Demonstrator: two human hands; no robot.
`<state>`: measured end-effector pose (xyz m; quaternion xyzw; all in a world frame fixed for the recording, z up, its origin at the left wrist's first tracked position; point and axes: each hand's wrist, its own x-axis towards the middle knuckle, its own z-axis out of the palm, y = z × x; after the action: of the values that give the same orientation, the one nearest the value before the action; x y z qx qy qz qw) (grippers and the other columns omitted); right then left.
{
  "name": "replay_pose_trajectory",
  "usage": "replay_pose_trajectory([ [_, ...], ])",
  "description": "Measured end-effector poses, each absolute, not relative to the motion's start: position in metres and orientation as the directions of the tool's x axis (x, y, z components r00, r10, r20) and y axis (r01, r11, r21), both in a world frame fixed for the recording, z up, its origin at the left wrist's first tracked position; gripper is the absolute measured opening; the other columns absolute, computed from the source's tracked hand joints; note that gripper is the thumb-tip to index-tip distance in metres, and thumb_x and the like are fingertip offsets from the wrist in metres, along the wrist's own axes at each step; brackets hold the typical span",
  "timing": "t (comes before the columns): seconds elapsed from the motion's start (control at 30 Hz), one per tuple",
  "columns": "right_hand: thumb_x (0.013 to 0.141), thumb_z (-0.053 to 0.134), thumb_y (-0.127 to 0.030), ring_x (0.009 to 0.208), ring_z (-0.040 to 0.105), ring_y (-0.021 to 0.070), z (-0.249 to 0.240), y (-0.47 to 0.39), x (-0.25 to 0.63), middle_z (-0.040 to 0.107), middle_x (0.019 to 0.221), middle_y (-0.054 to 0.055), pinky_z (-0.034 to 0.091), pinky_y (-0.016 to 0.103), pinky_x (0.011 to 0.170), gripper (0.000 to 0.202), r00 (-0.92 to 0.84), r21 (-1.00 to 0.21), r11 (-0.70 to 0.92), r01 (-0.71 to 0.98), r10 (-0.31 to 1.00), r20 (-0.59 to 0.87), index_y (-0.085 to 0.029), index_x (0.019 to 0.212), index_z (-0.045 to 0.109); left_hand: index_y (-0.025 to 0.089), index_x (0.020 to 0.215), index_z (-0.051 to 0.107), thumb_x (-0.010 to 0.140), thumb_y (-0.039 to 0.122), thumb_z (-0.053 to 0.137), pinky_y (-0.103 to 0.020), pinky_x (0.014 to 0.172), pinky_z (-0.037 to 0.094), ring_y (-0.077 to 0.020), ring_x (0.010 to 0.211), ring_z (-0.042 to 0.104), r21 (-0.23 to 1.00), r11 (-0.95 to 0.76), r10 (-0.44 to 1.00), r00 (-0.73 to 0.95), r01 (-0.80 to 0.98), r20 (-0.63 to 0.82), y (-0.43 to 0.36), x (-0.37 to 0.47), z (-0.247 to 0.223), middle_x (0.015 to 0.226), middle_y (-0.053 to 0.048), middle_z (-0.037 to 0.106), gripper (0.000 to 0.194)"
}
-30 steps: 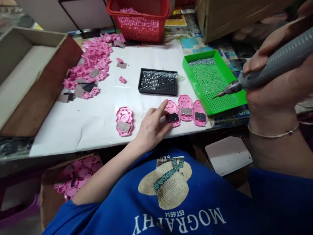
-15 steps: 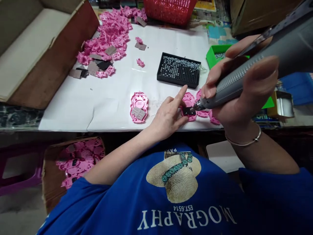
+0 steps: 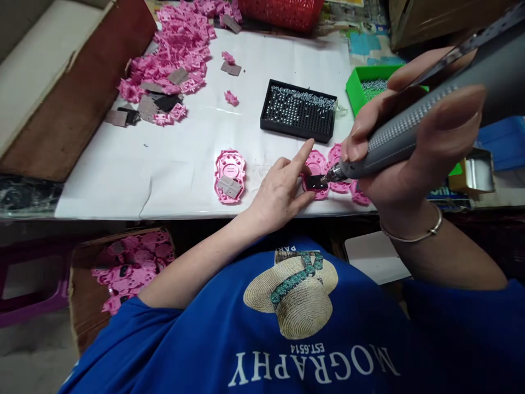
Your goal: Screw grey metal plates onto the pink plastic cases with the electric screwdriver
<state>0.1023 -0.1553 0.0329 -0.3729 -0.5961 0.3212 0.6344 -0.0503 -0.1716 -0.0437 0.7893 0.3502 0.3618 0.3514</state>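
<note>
My right hand (image 3: 389,189) is wrapped round a grey electric screwdriver (image 3: 404,128), its tip pointing down and left at a black plate (image 3: 315,183). That plate lies in the lower part of a pink plastic casing (image 3: 315,158) near the table's front edge. My left hand (image 3: 279,191) steadies the casing from its left side, thumb and bent fingers at the edge, index finger stretched forward. More pink casings (image 3: 338,156) sit just right of it, partly behind my right hand. To the left lies another pink casing with a grey plate (image 3: 228,187) on it.
A black screw tray (image 3: 299,112) stands behind the casings, with a green bin (image 3: 356,87) of screws to its right. Pink parts (image 3: 180,49) are heaped at the back left beside a cardboard box (image 3: 74,98). A red basket (image 3: 281,13) stands at the back.
The view has shifted slightly, so the table things sit a little higher and further left. The screwdriver tip remains at the black plate, and my left hand keeps its place on the casing.
</note>
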Motion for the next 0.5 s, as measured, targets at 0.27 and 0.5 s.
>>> replay_pose_trajectory([
  [0.27,0.085,0.058,-0.070,0.046,0.049,0.0135,0.0333,-0.1585,0.0999,0.055,0.073,-0.003,0.041,0.033,0.039,0.034,0.069,-0.863,0.493,0.114,0.862,0.501,-0.038,0.094,0.062,0.022,0.159,0.024,0.092,0.026,0.065,-0.042,0.098,0.047,-0.0243,0.106,0.056,0.815,-0.485,0.816,0.499,0.317,0.291,-0.1712,-0.0503,-0.0416,0.115,-0.007,0.068,0.078],
  [0.5,0.084,0.067,-0.057,0.044,0.048,0.0116,0.0366,-0.1581,0.0975,0.054,0.063,-0.005,0.048,0.030,0.044,0.025,-0.037,-0.876,0.483,0.019,0.876,0.482,-0.032,0.084,0.066,0.023,0.159,0.025,0.090,0.023,0.067,-0.039,0.094,0.047,-0.0227,0.102,0.056,0.804,-0.477,0.827,0.490,0.356,0.274,-0.1721,-0.0488,-0.0424,0.116,-0.008,0.064,0.080],
])
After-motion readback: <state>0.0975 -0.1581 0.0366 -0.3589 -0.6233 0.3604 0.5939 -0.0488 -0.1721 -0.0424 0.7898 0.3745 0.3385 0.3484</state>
